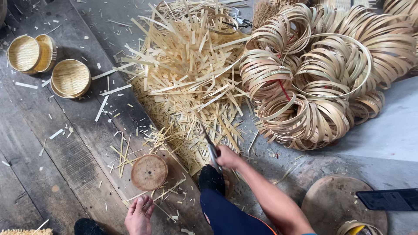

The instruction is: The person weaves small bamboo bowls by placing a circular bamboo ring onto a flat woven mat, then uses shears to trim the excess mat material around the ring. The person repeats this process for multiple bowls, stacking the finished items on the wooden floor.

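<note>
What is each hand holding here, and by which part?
The right hand grips a metal cutting tool by its lower handle end, blade pointing up. The left hand holds nothing, resting open on the floor near a round wooden block.

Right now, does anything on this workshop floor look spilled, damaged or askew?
Yes: pale bamboo offcut strips lie strewn in a loose heap across the dark wooden planks, spilling toward the round wooden disc. The coiled bamboo hoops lie tumbled, not stacked.

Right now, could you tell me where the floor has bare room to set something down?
Freest: grey concrete right of the bamboo hoops, and dark planks below the small baskets. Crowded: the strip pile and around both hands.
</note>
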Motion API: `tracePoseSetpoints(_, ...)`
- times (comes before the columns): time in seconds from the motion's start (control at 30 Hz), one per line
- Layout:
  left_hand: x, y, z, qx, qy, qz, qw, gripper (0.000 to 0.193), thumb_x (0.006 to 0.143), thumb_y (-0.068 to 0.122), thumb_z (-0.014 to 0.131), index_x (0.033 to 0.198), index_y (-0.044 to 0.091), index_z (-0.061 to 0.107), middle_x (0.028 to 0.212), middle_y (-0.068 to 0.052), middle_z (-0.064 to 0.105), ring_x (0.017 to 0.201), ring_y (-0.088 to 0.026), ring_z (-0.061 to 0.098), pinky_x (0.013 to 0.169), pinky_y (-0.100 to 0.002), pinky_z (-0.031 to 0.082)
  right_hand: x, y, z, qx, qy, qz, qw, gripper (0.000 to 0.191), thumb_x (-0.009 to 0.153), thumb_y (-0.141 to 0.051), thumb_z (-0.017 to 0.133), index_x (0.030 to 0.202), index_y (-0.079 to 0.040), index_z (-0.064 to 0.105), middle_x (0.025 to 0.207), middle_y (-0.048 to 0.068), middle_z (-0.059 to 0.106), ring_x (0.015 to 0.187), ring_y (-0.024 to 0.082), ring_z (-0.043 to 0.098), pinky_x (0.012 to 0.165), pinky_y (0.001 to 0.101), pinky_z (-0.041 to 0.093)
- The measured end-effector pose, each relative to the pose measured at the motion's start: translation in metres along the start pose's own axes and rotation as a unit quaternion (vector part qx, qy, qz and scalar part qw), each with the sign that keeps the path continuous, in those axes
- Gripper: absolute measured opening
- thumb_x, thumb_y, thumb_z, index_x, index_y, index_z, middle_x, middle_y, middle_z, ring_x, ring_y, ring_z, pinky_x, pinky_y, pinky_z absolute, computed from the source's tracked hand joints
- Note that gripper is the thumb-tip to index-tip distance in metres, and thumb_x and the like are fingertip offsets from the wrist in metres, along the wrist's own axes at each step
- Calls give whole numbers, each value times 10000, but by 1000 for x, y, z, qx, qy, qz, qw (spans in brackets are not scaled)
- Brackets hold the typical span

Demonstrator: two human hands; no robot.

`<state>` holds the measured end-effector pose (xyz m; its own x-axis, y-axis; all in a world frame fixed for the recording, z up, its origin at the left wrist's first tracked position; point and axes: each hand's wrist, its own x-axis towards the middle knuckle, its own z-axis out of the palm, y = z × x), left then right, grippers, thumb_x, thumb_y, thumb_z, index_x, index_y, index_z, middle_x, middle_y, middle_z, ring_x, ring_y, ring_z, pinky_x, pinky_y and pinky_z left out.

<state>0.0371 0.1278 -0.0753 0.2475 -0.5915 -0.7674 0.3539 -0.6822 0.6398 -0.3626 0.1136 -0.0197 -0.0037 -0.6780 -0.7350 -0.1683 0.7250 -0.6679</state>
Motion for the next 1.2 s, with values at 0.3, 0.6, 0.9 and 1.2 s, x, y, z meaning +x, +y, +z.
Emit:
tracePoseSetpoints(0.3,-7,-8,-1,1,0,-21,1000,256,1002,185,634,1222,69,575,1099,-130,722,947,-267,720,760,-395,575,-75,15,-49,472,221,-174,835,389,925,-444,653,798,-82,589,648,39,582,532,159,578,475,323,509)
tracePoseSetpoints(0.6,-10,-1,-1,6,24,-22,999,286,989,187,669,1221,40,590,1086,-157,712,931,-297,720,750,-424,576,-47,-24,-68,620,233,-97,743,541,950,-611,595,768,-104,541,637,24,508,584,163,511,561,316,450)
tracePoseSetpoints(0.9,-11,1,4,0,11,-12,1000,271,996,162,652,1222,30,581,1068,-176,716,894,-304,723,701,-414,586,-34,-24,-69,585,295,-22,756,491,902,-567,656,724,-126,532,582,0,469,524,149,479,532,305,434)
tracePoseSetpoints(1.2,-12,-1,4,8,8,-12,1000,259,1004,173,649,1193,17,565,1065,-188,720,887,-306,727,686,-418,595,-25,-26,-85,574,321,-15,754,445,900,-528,677,728,-138,553,576,-12,475,490,128,473,503,303,430)
